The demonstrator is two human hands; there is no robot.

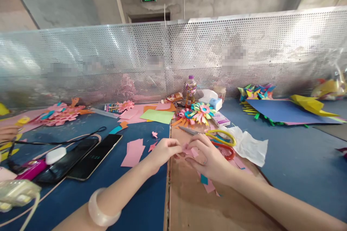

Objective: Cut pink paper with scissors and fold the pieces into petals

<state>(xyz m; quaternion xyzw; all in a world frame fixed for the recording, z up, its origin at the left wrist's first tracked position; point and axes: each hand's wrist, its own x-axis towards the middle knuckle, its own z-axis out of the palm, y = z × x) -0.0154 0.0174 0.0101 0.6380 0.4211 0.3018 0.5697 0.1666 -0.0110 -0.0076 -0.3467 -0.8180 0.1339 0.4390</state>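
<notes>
Here, from my remote seat, the widest thing under the grip is the bare brown board panel (189,205), set between two stretches of blue felt-like table cover (298,158). Beyond the grip stands a perforated metal screen (173,57). Just past my fingertips lie the yellow- and red-handled scissors (221,140) on a crumpled white tissue (249,146), and further out the finished multicoloured paper flowers (202,112). My left hand (162,151) and right hand (210,158) meet over the board, both pinched shut on a small pink paper piece (187,149) held between the fingertips, just above the panel. I judge the main risk to be tearing or creasing that thin scrap if the two pinches pull apart unevenly; it could also slip down among the loose pink offcuts (132,153) to the left and be lost. As for containers, a capped drink bottle with a purple cap (191,90) stands beyond the flowers; its contents I cannot make out.
</notes>
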